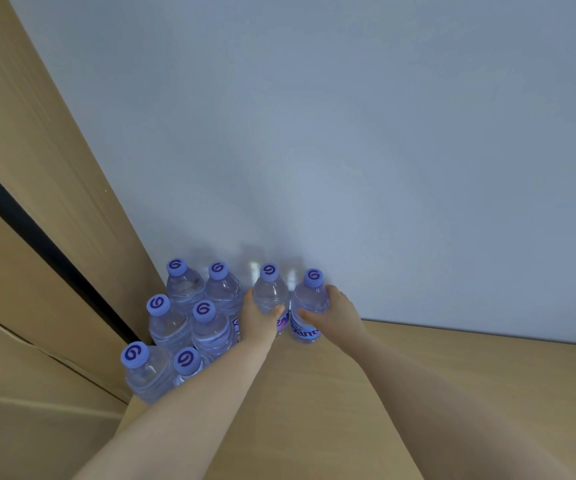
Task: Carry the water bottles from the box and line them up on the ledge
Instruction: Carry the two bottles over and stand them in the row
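From where I watch, both bare forearms reach forward over the wooden ledge, which runs tan and smooth under them to the pale wall behind.

Nearest on the left, six water bottles stand upright in a tight cluster of two columns against the wooden side panel. The front pair is closest to me, the right one partly hidden by the left forearm. Behind it comes a middle pair, then a back pair close to the wall. All have lilac caps with a dark swirl and clear ribbed bodies.

Further in, my left hand is wrapped round a seventh bottle, thumb on the right of it, fingers curled behind. It stands upright just beside the back pair of the cluster. I cannot tell whether its base rests on the ledge, since the hand covers the lower part.

Just to its right, my right hand grips an eighth bottle, thumb across the front above the blue label, fingers round the far side. This bottle is upright too, its base on or just at the ledge near the wall. The two held bottles sit side by side, nearly touching.

Faint shadows of the bottles fall on the wall behind them.
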The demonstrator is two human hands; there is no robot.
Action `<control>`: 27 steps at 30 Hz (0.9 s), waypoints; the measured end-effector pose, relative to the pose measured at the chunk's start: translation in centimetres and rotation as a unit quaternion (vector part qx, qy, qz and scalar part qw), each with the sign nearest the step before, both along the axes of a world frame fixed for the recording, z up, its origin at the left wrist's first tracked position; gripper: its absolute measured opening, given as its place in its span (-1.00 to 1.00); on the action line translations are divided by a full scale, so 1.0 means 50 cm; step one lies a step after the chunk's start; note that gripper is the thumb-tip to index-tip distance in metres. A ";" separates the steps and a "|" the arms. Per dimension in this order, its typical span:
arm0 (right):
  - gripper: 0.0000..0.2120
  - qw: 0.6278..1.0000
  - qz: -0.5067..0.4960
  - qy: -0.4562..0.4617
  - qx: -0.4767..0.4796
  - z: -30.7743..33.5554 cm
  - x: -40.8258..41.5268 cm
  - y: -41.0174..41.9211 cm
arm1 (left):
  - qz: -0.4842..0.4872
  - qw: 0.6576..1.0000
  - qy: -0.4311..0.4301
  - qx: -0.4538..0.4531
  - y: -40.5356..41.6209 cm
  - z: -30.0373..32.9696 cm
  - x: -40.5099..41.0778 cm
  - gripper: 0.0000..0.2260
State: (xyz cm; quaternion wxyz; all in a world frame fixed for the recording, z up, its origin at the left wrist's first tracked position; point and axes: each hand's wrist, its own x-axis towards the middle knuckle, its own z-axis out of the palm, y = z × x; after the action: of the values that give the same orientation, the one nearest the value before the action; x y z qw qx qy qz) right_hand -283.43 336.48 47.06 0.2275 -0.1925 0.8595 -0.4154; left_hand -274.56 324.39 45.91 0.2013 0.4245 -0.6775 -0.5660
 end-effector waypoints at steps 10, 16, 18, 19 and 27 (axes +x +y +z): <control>-0.59 1.000 0.005 0.004 -0.008 -0.001 0.016 0.007 | -0.009 1.000 0.012 -0.027 0.008 -0.001 0.014 -0.55; -0.60 1.000 0.008 0.016 -0.007 -0.002 0.019 0.008 | -0.030 0.998 -0.003 -0.049 0.006 -0.002 0.022 -0.57; -0.59 1.000 0.009 0.018 -0.010 -0.001 0.021 0.009 | -0.036 0.998 -0.005 -0.051 0.006 -0.001 0.024 -0.57; -0.59 1.000 0.011 0.022 -0.008 -0.001 0.023 0.010 | -0.036 0.998 -0.004 -0.051 0.007 -0.001 0.025 -0.58; -0.58 0.999 0.020 0.030 -0.008 -0.001 0.029 0.015 | -0.040 0.998 -0.001 -0.044 0.008 0.001 0.029 -0.61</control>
State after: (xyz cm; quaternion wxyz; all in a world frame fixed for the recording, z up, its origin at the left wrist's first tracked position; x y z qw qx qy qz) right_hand -281.96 337.22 47.00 0.2079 -0.2244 0.8584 -0.4118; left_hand -273.10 324.78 45.94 0.1962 0.3889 -0.7180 -0.5429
